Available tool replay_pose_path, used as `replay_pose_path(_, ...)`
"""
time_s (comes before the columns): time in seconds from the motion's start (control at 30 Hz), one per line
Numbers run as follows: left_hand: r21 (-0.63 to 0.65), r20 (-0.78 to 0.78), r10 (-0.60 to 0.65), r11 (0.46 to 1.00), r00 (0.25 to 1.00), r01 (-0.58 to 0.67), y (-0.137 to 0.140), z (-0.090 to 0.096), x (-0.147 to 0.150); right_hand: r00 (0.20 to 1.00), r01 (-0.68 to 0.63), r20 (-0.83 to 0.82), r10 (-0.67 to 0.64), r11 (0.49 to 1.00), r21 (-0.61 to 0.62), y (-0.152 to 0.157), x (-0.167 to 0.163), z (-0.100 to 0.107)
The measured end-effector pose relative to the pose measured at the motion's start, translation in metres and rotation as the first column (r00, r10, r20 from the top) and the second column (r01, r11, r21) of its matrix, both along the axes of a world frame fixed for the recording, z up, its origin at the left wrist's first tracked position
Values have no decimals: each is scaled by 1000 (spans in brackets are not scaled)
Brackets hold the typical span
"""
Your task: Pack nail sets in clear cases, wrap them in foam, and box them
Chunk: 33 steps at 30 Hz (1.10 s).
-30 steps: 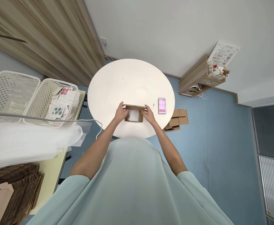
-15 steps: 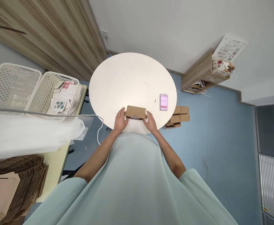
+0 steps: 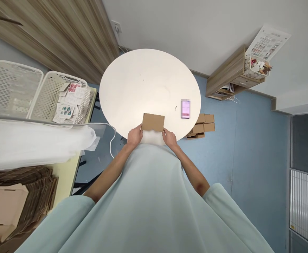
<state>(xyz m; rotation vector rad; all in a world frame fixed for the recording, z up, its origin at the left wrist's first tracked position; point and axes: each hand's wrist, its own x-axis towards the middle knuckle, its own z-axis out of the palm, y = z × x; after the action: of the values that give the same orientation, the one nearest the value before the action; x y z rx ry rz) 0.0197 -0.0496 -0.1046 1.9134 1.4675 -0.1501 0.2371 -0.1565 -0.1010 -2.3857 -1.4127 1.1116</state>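
A small brown cardboard box (image 3: 153,122) lies near the front edge of the round white table (image 3: 146,80), its lid lying flat across the top. My left hand (image 3: 135,136) grips its near left corner with fingers pressed together. At the near right corner, my right hand (image 3: 169,137) pinches the box between thumb and fingers. The box's underside and inside are hidden. To the right on the table lies a phone (image 3: 185,109) with a lit, blurred pink screen.
Several closed cardboard boxes (image 3: 205,123) are stacked at the table's right. On the left side table stand white baskets (image 3: 39,109), one with printed cards, beside white wrapping (image 3: 38,144) and flattened cartons (image 3: 8,203). A white cable (image 3: 114,138) hangs near my left arm. A wooden cabinet (image 3: 230,75) stands back right.
The box's lid has come down flat, and the side flaps that stuck out are no longer visible. Both hands have shifted to its near corners. The view has tilted slightly.
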Motion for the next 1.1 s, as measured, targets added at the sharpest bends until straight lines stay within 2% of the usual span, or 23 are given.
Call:
replay_pose_path(0.13,-24,-51,-26,999,998,25,-6,-9,0,1000,-23,11,24,998,-50,-1,-2,-3)
replay_pose_path(0.3,-51,16,10,999,1000,-9,-8,-18,-1,998,0,-61,-1,1000,-16,-2,0,-9)
replay_pose_path(0.47,-86,35,31,996,999,-28,-9,-23,-4,999,31,-29,-33,996,-89,-3,2,-17)
replay_pose_path(0.57,-87,65,43,996,997,-37,-11,-25,-5,998,53,-24,-55,994,-93,-2,4,-21)
replay_pose_path(0.7,-99,132,95,992,987,-82,-11,-27,-5,993,96,-57,-100,992,-77,0,8,-28)
replay_pose_path(0.93,-161,129,239,963,962,-217,-3,-38,-1,974,174,-133,-184,981,-84,0,11,-37)
replay_pose_path(1.1,-256,111,235,946,966,-201,4,-48,-4,959,206,-181,-220,974,-92,-1,12,-42)
